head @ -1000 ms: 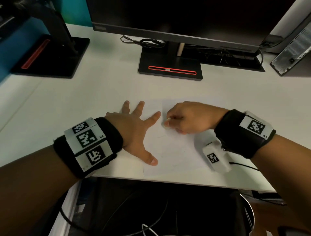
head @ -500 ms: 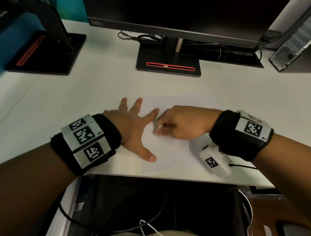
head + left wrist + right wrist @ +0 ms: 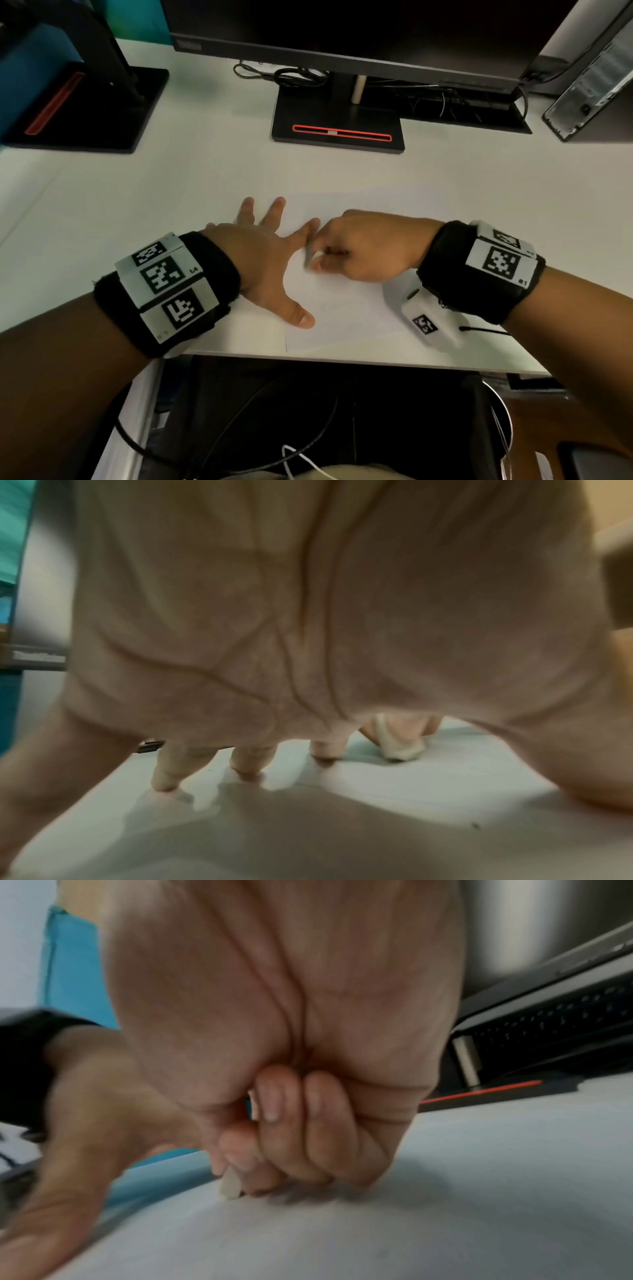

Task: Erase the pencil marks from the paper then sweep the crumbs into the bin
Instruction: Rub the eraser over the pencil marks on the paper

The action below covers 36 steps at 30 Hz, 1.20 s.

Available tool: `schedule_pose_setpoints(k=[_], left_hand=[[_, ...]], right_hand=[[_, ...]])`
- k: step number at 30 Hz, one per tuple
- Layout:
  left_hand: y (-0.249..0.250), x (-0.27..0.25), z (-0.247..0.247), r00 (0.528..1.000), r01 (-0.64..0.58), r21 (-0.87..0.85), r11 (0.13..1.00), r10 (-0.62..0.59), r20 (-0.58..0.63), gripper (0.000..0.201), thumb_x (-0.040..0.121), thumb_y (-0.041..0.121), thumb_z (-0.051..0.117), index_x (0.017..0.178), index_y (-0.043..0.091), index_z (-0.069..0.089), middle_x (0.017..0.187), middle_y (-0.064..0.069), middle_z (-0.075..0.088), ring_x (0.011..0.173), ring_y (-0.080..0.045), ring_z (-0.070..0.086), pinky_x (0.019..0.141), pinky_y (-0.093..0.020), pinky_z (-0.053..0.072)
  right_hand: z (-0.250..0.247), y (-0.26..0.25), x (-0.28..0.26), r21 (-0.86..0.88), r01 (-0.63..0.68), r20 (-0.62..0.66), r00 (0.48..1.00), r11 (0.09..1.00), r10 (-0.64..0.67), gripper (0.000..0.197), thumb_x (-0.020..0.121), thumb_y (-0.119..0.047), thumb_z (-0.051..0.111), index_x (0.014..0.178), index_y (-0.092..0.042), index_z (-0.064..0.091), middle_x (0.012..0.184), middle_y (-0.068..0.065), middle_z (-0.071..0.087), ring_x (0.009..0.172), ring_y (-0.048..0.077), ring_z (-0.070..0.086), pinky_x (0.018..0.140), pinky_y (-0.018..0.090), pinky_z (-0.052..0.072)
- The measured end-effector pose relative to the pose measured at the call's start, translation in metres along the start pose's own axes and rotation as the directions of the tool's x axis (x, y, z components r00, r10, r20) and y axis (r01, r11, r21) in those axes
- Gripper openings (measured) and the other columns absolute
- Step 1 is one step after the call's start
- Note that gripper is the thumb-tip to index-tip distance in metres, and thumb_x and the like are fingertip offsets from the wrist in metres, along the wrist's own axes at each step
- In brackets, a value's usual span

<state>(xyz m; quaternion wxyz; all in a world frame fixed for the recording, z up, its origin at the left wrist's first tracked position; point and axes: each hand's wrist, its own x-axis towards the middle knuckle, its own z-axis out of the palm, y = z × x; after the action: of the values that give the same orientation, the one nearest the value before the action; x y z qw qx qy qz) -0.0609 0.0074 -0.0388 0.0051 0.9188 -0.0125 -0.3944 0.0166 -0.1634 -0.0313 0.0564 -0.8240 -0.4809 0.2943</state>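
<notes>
A white sheet of paper (image 3: 346,305) lies at the desk's near edge with faint pencil lines on it. My left hand (image 3: 270,253) lies flat with fingers spread, pressing the paper's left side down. My right hand (image 3: 359,250) is curled and pinches a small white eraser (image 3: 317,255), whose tip rests on the paper just right of the left index finger. The eraser (image 3: 399,746) shows beyond the left fingers (image 3: 250,761) in the left wrist view. In the right wrist view the eraser (image 3: 231,1185) pokes out below the curled fingers (image 3: 291,1129) onto the sheet. No bin is in view.
A monitor stand (image 3: 337,126) with a red stripe stands behind the paper, with cables (image 3: 284,75) beside it. A second black stand (image 3: 85,106) is at the far left, a computer case (image 3: 589,92) at the far right. The desk edge (image 3: 342,359) runs just below the paper.
My right hand with the eraser has shifted left, closer to the left index finger, in a rubbing stroke. The left hand has stayed flat on the paper.
</notes>
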Motion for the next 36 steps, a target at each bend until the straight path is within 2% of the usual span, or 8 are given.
schedule_pose_setpoints(k=[3, 5, 8, 11, 15, 18, 23, 36], left_hand=[[0.001, 0.0, 0.0, 1.0, 0.004, 0.009, 1.0, -0.004, 0.0, 0.141, 0.047, 0.096, 0.062, 0.137, 0.056, -0.038, 0.152, 0.001, -0.048, 0.143, -0.043, -0.034, 0.114, -0.069, 0.02], [0.0, 0.0, 0.0, 1.0, 0.001, 0.003, 1.0, -0.001, 0.0, 0.141, 0.047, 0.096, 0.062, 0.138, 0.056, -0.038, 0.152, 0.001, -0.048, 0.142, -0.042, -0.035, 0.114, -0.069, 0.019], [0.0, 0.001, 0.001, 1.0, -0.005, -0.001, 1.0, 0.005, -0.003, 0.14, 0.046, 0.096, 0.062, 0.137, 0.057, -0.036, 0.152, 0.002, -0.048, 0.142, -0.042, -0.035, 0.114, -0.069, 0.021], [-0.001, 0.0, 0.001, 1.0, 0.003, 0.007, 1.0, -0.003, -0.008, 0.141, 0.046, 0.096, 0.062, 0.137, 0.057, -0.038, 0.152, 0.001, -0.047, 0.143, -0.042, -0.034, 0.113, -0.069, 0.021], [0.0, 0.001, 0.001, 1.0, -0.008, -0.001, 1.0, 0.008, -0.005, 0.14, 0.046, 0.096, 0.063, 0.139, 0.057, -0.035, 0.153, 0.001, -0.047, 0.142, -0.043, -0.035, 0.114, -0.069, 0.02], [0.0, 0.0, 0.001, 1.0, 0.005, 0.015, 1.0, -0.005, -0.015, 0.14, 0.047, 0.096, 0.062, 0.138, 0.056, -0.037, 0.153, 0.002, -0.046, 0.143, -0.042, -0.033, 0.114, -0.069, 0.021], [0.0, -0.001, 0.001, 1.0, 0.007, 0.015, 1.0, -0.006, -0.016, 0.141, 0.047, 0.096, 0.062, 0.138, 0.055, -0.038, 0.153, 0.001, -0.046, 0.144, -0.042, -0.033, 0.114, -0.069, 0.02], [0.002, -0.002, 0.0, 1.0, 0.01, 0.021, 1.0, -0.01, -0.013, 0.141, 0.047, 0.096, 0.062, 0.137, 0.055, -0.039, 0.152, 0.001, -0.047, 0.143, -0.042, -0.033, 0.113, -0.07, 0.02]], right_hand=[[-0.007, 0.006, -0.003, -0.034, -0.044, 0.008, 0.999, 0.998, 0.045, 0.03, 0.105, -0.041, 0.048, 0.08, -0.031, 0.06, 0.074, -0.014, 0.059, 0.073, 0.003, 0.055, 0.067, 0.021, 0.037], [-0.009, 0.006, 0.0, -0.022, -0.062, -0.034, 0.998, 0.998, 0.061, 0.031, 0.105, -0.038, 0.047, 0.084, -0.024, 0.065, 0.076, -0.008, 0.061, 0.074, 0.011, 0.057, 0.071, 0.027, 0.04], [0.001, -0.002, 0.001, 0.004, 0.02, -0.009, 1.0, 1.0, -0.02, 0.027, 0.105, -0.036, 0.047, 0.108, -0.022, 0.071, 0.081, -0.015, 0.061, 0.078, 0.006, 0.058, 0.076, 0.024, 0.044], [-0.002, -0.003, -0.001, -0.009, 0.002, 0.016, 1.0, 1.0, -0.001, 0.026, 0.105, -0.038, 0.048, 0.086, -0.036, 0.065, 0.074, -0.017, 0.055, 0.072, -0.002, 0.053, 0.069, 0.017, 0.038], [-0.001, -0.004, 0.0, 0.012, 0.02, -0.025, 0.999, 1.0, -0.019, 0.025, 0.104, -0.035, 0.049, 0.099, -0.023, 0.07, 0.079, -0.014, 0.06, 0.077, 0.004, 0.057, 0.075, 0.025, 0.045], [0.002, -0.004, -0.005, -0.022, 0.009, 0.05, 0.999, 1.0, -0.008, 0.031, 0.104, -0.041, 0.049, 0.078, -0.029, 0.06, 0.071, -0.012, 0.057, 0.066, 0.0, 0.053, 0.064, 0.018, 0.037], [-0.005, 0.006, -0.004, -0.016, -0.032, -0.064, 0.997, 0.999, 0.031, 0.036, 0.105, -0.037, 0.049, 0.068, -0.034, 0.051, 0.068, -0.011, 0.055, 0.067, 0.004, 0.052, 0.067, 0.022, 0.036], [-0.005, 0.019, -0.018, -0.014, -0.115, -0.007, 0.993, 0.993, 0.115, 0.037, 0.102, -0.046, 0.049, 0.071, -0.026, 0.057, 0.071, -0.009, 0.057, 0.069, 0.008, 0.053, 0.067, 0.027, 0.038]])
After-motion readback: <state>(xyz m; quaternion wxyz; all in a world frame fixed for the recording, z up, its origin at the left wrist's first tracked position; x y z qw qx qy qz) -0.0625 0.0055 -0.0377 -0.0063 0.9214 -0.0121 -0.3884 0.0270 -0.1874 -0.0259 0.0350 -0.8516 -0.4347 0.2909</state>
